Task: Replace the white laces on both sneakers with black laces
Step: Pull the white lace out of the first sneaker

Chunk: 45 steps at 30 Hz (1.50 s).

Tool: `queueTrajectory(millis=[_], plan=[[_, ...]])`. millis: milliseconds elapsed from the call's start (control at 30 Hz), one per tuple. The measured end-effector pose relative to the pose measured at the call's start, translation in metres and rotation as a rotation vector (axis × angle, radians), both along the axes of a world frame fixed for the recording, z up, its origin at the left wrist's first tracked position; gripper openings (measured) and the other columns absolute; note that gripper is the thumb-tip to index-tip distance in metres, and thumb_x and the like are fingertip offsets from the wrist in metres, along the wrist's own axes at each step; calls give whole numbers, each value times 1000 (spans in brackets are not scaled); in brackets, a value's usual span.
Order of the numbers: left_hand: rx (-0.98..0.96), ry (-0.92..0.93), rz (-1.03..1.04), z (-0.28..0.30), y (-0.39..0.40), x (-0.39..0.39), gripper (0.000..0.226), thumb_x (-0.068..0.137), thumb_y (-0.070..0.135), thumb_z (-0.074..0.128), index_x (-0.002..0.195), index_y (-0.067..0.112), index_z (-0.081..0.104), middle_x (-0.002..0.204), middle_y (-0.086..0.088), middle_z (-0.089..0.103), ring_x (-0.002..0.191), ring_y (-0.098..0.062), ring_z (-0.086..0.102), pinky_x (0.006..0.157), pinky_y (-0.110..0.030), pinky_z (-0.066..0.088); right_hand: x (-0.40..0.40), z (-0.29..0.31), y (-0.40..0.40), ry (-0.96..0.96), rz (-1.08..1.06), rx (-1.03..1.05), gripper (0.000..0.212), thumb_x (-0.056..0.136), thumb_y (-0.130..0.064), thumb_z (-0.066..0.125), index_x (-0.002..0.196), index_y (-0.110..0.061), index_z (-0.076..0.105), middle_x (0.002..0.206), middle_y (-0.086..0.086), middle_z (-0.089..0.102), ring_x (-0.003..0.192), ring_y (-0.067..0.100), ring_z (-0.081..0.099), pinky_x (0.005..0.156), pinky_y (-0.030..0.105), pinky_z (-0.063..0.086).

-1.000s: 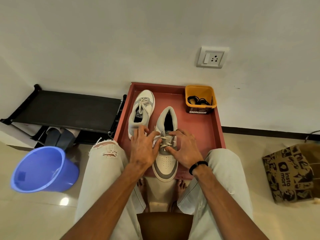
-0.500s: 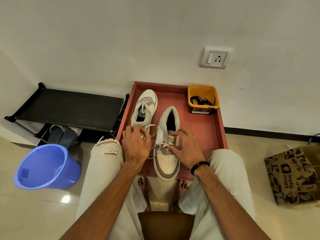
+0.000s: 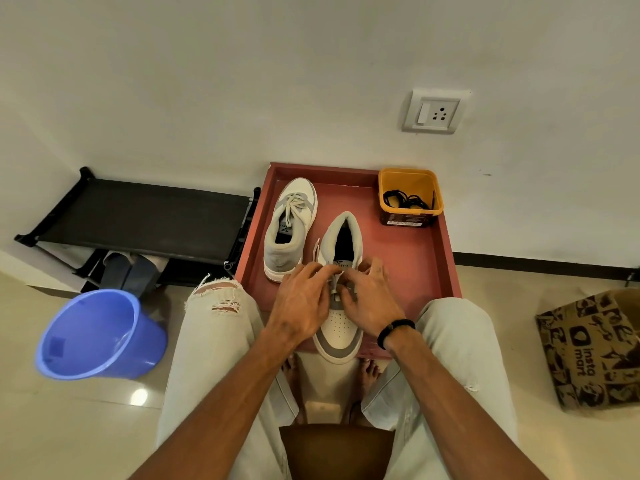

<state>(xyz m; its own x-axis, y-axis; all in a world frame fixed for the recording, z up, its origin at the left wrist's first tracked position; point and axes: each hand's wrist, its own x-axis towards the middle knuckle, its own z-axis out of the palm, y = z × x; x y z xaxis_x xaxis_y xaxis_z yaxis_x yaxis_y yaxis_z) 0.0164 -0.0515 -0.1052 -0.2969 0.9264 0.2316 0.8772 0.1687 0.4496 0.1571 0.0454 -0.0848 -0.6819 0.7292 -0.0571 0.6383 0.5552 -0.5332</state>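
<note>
Two white-and-grey sneakers lie on a red tray (image 3: 429, 268). The far sneaker (image 3: 290, 223) still has its white lace tied. The near sneaker (image 3: 341, 327) points its toe at me, and both my hands are over its lacing. My left hand (image 3: 303, 303) and my right hand (image 3: 369, 299) have their fingers curled at the white lace (image 3: 333, 284) near the tongue; a loose lace end (image 3: 316, 247) sticks up at the shoe's left side. Black laces (image 3: 407, 200) lie coiled in a yellow tub (image 3: 410, 176) at the tray's far right corner.
A blue bucket (image 3: 97, 336) lies tilted on the floor at my left. A black shoe rack (image 3: 145, 216) stands against the wall beside the tray. A printed paper bag (image 3: 592, 348) sits at the right. My knees flank the tray's near edge.
My left hand, which had pulled a lace end out to the left, has come back onto the near sneaker's lacing beside my right hand.
</note>
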Motion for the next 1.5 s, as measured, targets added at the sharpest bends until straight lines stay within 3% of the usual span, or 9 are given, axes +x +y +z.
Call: queueTrajectory(millis=[167, 267, 367, 500, 700, 833, 900, 1267, 1500], plan=[[15, -9, 40, 6, 0, 0, 37, 97, 17, 60, 133, 27, 59, 120, 4, 69, 103, -17, 61, 85, -41, 56, -1, 1, -1, 133, -91, -123, 6, 97, -20, 62, 100, -17, 67, 113, 1, 38, 107, 22, 45, 98, 33, 45], [20, -31, 37, 7, 0, 1, 38, 96, 14, 61, 132, 26, 60, 120, 3, 69, 104, -19, 61, 85, -42, 56, -2, 2, -1, 325, -267, -372, 5, 88, -26, 69, 85, -23, 72, 106, 3, 58, 103, 17, 57, 97, 35, 52], [18, -38, 60, 7, 0, 1, 37, 95, 16, 63, 131, 27, 61, 120, 3, 70, 104, -20, 62, 84, -39, 57, 1, 9, 1, 512, -454, -569, 14, 84, -16, 70, 71, -13, 74, 77, 8, 74, 78, 13, 67, 84, 36, 58], [4, -19, 69, 6, 2, 2, 35, 96, 23, 64, 131, 30, 60, 113, 5, 70, 99, -18, 61, 82, -40, 57, 10, 11, 10, 586, -542, -530, 23, 83, -21, 80, 68, -12, 65, 64, -1, 64, 61, 12, 56, 68, 33, 51], [27, -85, 47, 7, 1, 3, 36, 97, 19, 67, 131, 28, 61, 108, 4, 71, 94, -17, 59, 80, -36, 55, 9, 0, 4, 357, -179, -249, 27, 84, -38, 81, 109, -34, 71, 125, -4, 48, 117, 12, 54, 95, 34, 54], [43, -132, 53, 8, -1, 2, 35, 98, 14, 65, 130, 26, 64, 109, 4, 72, 94, -13, 56, 80, -26, 49, 1, -4, -3, 249, -86, -76, 31, 92, -25, 72, 123, -31, 72, 137, 7, 41, 131, 25, 40, 111, 46, 43], [39, -135, 57, 7, -1, 0, 35, 99, 14, 63, 131, 27, 63, 112, 4, 73, 95, -14, 56, 80, -24, 48, -1, -5, -3, 215, -87, -59, 27, 95, -21, 68, 121, -28, 73, 139, 8, 39, 132, 26, 37, 113, 38, 38], [25, -94, 84, 12, -2, 3, 36, 95, 13, 67, 127, 30, 66, 102, 7, 74, 88, -14, 55, 74, -28, 49, -2, -2, -2, 413, -243, -198, 6, 93, -15, 68, 91, -19, 70, 106, -10, 49, 95, 13, 63, 87, 34, 59], [29, -101, 104, 12, -1, 3, 34, 94, 14, 69, 123, 32, 66, 98, 8, 74, 86, -15, 56, 74, -35, 55, 7, 6, 9, 574, -610, -433, 17, 89, -12, 64, 76, -2, 71, 75, 4, 72, 64, 7, 60, 65, 26, 48]])
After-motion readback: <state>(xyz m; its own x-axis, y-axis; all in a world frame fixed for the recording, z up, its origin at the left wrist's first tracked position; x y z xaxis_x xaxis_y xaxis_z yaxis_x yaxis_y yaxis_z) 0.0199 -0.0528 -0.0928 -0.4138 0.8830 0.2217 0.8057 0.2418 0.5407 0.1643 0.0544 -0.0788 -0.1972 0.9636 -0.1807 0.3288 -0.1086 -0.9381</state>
